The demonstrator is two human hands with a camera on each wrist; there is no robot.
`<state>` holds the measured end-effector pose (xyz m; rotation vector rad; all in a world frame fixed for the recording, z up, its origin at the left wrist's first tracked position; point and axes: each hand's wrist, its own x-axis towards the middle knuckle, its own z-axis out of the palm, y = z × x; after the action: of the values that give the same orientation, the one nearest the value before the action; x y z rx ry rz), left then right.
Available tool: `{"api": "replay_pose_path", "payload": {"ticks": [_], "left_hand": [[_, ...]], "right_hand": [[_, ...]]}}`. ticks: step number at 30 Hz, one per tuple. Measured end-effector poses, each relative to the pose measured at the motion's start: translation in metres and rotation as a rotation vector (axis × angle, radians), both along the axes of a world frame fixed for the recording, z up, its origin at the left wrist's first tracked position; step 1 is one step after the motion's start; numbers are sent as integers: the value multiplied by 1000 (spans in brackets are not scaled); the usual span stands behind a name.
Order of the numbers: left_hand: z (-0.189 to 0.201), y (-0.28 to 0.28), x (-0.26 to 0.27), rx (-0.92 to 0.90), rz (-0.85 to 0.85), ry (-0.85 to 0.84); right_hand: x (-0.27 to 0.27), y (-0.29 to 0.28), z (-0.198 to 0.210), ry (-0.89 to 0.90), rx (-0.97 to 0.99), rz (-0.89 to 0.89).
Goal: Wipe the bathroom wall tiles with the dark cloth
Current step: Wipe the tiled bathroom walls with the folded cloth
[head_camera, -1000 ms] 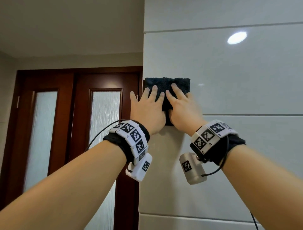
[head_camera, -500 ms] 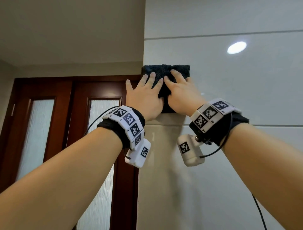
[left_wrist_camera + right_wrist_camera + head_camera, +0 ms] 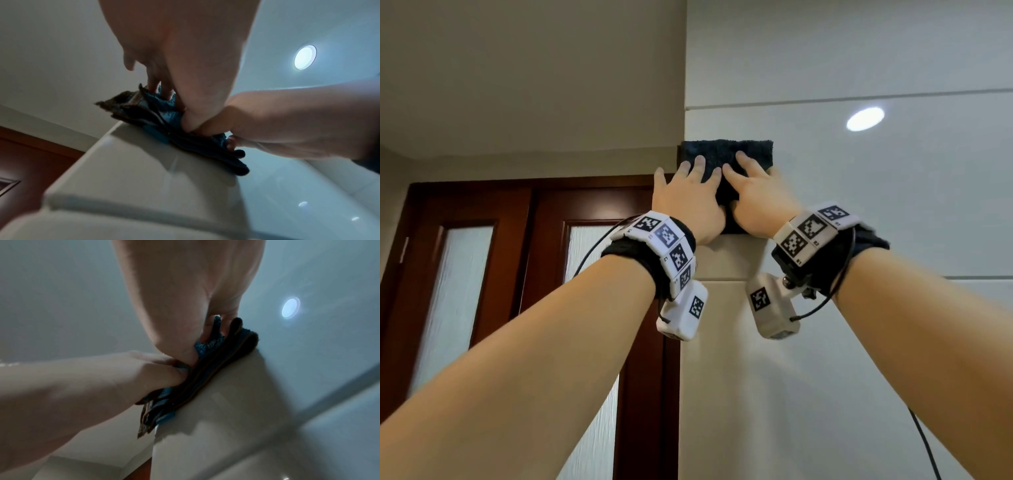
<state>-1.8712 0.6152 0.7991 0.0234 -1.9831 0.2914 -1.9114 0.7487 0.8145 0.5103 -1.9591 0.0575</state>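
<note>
A folded dark cloth (image 3: 726, 152) lies flat against the white wall tiles (image 3: 859, 212), at the wall's left corner edge. My left hand (image 3: 688, 202) and right hand (image 3: 760, 198) press on it side by side with straight, spread fingers. In the left wrist view the cloth (image 3: 164, 120) shows dark blue folded layers under my left hand (image 3: 174, 81), and its left end sticks out past the corner. The right wrist view shows my right hand (image 3: 185, 313) flat on the cloth (image 3: 216, 356), with the left hand touching it from the left.
A dark wooden double door (image 3: 524, 274) with frosted glass panels stands left of the tiled corner. A ceiling lamp's reflection (image 3: 864, 118) shines on the glossy tile at the upper right. A horizontal grout line (image 3: 859, 99) runs above the cloth.
Both hands have slid the cloth upward along the tiles, from around the lower grout line to well above it, closer to the upper one.
</note>
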Motion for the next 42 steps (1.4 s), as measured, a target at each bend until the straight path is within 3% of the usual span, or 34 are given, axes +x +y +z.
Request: {"api": "replay_pose_path", "payload": {"ticks": [16,27,34,42], "left_hand": [[-81,-4,12,-74,-6,-93],[-90,11,6,-46,10,-30],[-85,64,-5,-59,10,-29],[-81,163,-20,-87,-6,-27]], "right_hand": [[18,15,-96,-99,6,85],[11,32,-104,-52,-23,148],[2,88,-96,-64,-25,108],[-8,188,-96,-71,-57,46]]}}
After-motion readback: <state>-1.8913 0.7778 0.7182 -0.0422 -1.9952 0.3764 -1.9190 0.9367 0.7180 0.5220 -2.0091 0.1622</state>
